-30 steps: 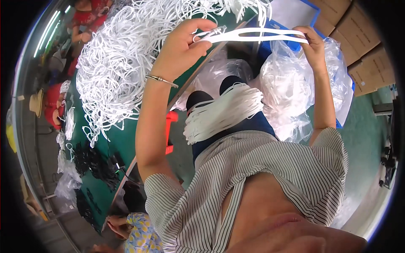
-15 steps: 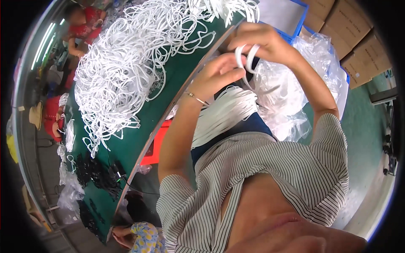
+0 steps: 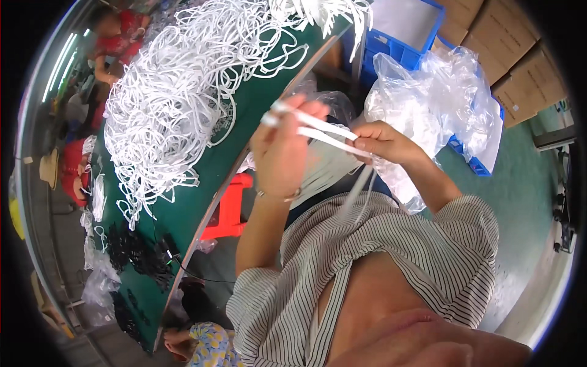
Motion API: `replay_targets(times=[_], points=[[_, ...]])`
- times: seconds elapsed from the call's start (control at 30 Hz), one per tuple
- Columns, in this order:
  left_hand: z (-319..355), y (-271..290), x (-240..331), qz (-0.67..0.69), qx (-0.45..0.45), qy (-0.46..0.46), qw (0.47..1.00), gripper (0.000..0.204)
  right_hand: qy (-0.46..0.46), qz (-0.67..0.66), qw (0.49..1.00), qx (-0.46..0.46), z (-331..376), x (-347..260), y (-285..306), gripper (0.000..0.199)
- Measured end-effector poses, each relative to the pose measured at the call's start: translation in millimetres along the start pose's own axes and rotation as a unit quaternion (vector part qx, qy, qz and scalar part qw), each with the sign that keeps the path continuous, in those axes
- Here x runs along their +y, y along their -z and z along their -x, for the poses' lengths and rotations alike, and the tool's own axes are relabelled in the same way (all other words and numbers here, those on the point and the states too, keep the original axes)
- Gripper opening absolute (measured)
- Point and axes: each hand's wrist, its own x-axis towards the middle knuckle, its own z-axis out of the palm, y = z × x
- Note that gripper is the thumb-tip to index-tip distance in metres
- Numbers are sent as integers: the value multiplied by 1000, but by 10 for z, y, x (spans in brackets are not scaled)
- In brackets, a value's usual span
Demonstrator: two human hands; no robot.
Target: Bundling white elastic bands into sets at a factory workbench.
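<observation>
A flat white cord runs in two strands between my hands, above my lap. My left hand is raised near the table edge with one end of the strands at its fingers, slightly smeared by motion. Thumb and fingers of my right hand pinch the other end. From under the right hand a loose tail of cord hangs down, blurred. Beneath, a bundle of similar white cords lies across my lap, partly hidden by my left hand and the strands.
To the left, a large tangled heap of white cords covers the green table, with black cords nearer. A red stool stands under its edge. Clear plastic bags, blue crates and cartons are right. Other people sit around.
The cord's loops have been drawn out into two straight strands. My hands have moved apart and toward me, the left going left and the right lower.
</observation>
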Motion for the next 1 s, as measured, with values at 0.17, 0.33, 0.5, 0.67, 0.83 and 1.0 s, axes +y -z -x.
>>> replay_targets(times=[0.17,0.33,0.5,0.67,0.83,1.0], points=[[531,748,36,177,172,18,969,27,-40,123,991,29,137,41,267,20],[1090,1361,-130,185,222,18,957,19,-172,140,975,15,96,241,541,14],[1618,2042,-542,159,361,112,912,20,-167,269,947,44,-63,913,656,12],[1990,2763,-846,166,358,246,885,15,-92,397,912,50,-75,1210,676,12],[2019,2972,-846,137,330,300,884,16,-75,450,890,13,-135,1139,934,14],[2125,3179,-651,148,416,391,808,14,-26,181,943,277,-668,379,1718,10]])
